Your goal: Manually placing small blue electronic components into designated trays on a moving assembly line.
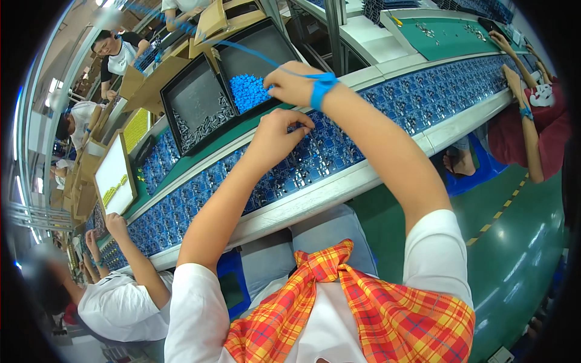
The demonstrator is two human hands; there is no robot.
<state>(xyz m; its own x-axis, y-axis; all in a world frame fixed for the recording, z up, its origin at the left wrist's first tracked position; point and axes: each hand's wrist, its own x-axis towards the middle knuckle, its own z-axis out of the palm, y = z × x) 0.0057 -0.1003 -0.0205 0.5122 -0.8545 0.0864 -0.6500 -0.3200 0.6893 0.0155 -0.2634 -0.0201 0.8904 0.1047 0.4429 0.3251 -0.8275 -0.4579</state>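
My right hand (295, 83), with a blue wrist strap (322, 89) and its cord, is at the right edge of a heap of small blue parts (247, 92) in a black tray (251, 54). Its fingers are curled together; anything between them is too small to make out. Below it, my left hand (275, 138) hovers over a row of blue circuit boards (327, 151). Thumb and fingertips are closed in a pinch, and what they hold cannot be made out. Small dark and silvery components stand on the boards beneath.
Beside the blue parts, another black tray (193, 91) holds small grey cylinders (200, 130). A white board with a wooden frame (115, 172) stands farther left. Co-workers sit along the line on both sides, one in a red shirt (548, 130). Cardboard boxes (151, 85) are stacked behind the trays.
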